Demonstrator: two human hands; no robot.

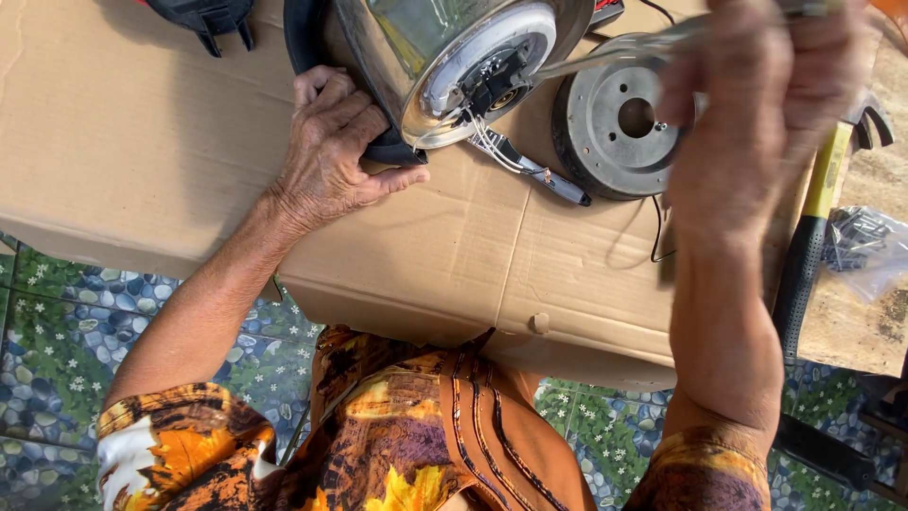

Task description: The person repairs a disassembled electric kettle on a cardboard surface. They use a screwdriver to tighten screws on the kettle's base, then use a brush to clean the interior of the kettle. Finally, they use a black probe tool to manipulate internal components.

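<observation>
A shiny steel electric kettle (407, 47) lies tipped on flattened cardboard (142, 161), its underside with exposed wiring (492, 80) facing me. My left hand (331, 151) grips the kettle's black handle (392, 149) at its lower end. My right hand (757, 95) is raised and blurred, closed around a metal screwdriver (605, 57) whose tip reaches into the kettle's base. Loose white wires run from the base to a small black part (553, 180) lying on the cardboard.
A round grey metal disc (615, 123) with a centre hole lies right of the kettle. A hammer with a yellow and black handle (809, 237) and a clear bag of nails (861, 241) sit at the right. Patterned floor tiles (57, 312) show below.
</observation>
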